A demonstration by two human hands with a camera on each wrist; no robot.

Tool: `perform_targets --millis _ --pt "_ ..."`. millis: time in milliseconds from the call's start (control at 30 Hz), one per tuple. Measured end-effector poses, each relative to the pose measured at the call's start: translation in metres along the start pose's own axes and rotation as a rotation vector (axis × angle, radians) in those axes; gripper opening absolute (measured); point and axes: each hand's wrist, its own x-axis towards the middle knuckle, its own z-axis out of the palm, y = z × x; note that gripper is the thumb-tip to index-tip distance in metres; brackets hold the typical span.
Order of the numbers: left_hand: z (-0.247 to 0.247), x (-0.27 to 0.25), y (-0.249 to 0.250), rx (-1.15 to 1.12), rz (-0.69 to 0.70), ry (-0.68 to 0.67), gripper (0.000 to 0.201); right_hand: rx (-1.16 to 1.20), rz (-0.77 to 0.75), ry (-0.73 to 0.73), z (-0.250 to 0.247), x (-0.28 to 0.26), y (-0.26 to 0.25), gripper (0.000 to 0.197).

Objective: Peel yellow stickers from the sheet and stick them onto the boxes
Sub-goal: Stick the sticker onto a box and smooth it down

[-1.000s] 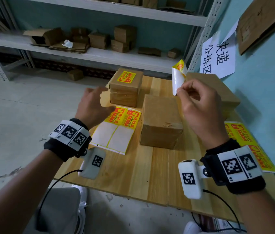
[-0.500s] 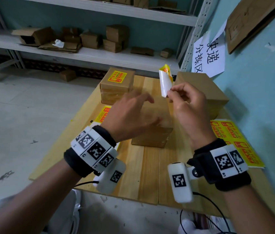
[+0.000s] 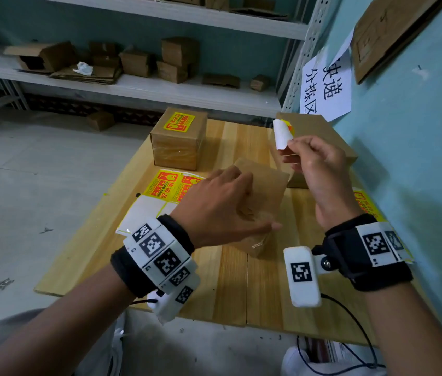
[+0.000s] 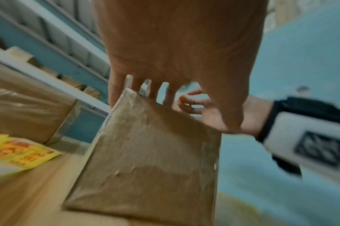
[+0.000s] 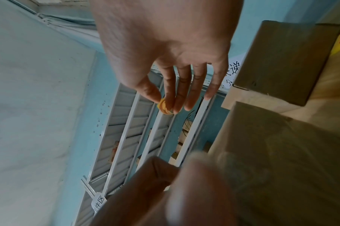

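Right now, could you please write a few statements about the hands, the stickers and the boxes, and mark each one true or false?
1. The right hand pinches a peeled sticker in the air. True.
2. The left hand holds a sticker too. False: it rests on the near box and holds no sticker.
3. The far left box has a yellow sticker on top. True.
4. The near box already has a sticker on top. False: the part of its top that shows is bare.
5. The sticker sheet lies on the floor. False: it lies on the table, left of the near box.
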Motion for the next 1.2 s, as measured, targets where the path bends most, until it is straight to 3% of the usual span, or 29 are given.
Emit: perform_targets --millis 133,233,467,633,733,900,1067,1200 --pt "0.015 -0.009 0.017 0.173 0.021 0.038 0.089 -0.016 0.004 -0.015 0.0 -0.004 0.002 0.019" --pt "0.016 -0.011 0.021 0.195 0.071 -0.021 0.076 -0.027 -0.001 -0.014 0.001 -0.004 0.002 0.019" --pt "-0.012 -0.003 0.006 -0.011 0.172 -0.242 0.065 -0.053 -0.066 -0.013 -0.003 -0.004 -0.008 0.019" --pt "-0.031 0.005 -0.013 -0.151 0.133 -0.341 0.056 -0.058 -0.119 -0.03 -0.003 -0.006 -0.009 0.014" --pt "-0.034 0.008 -0.017 -0.263 0.101 -0.169 0.025 -0.084 -0.145 -0.035 -0.001 -0.007 -0.008 0.017" --pt "-0.032 0.013 -0.016 -0.332 -0.027 0.083 0.006 -0.145 -0.128 -0.09 -0.003 -0.007 -0.002 0.021" --pt "-0.031 0.014 -0.018 -0.297 -0.059 0.154 0.016 -0.223 -0.145 -0.092 -0.008 -0.004 0.006 0.01" --pt "-0.03 0.012 -0.013 -0.234 -0.036 0.15 0.036 -0.361 -0.216 -0.238 -0.005 -0.004 0.009 0.009"
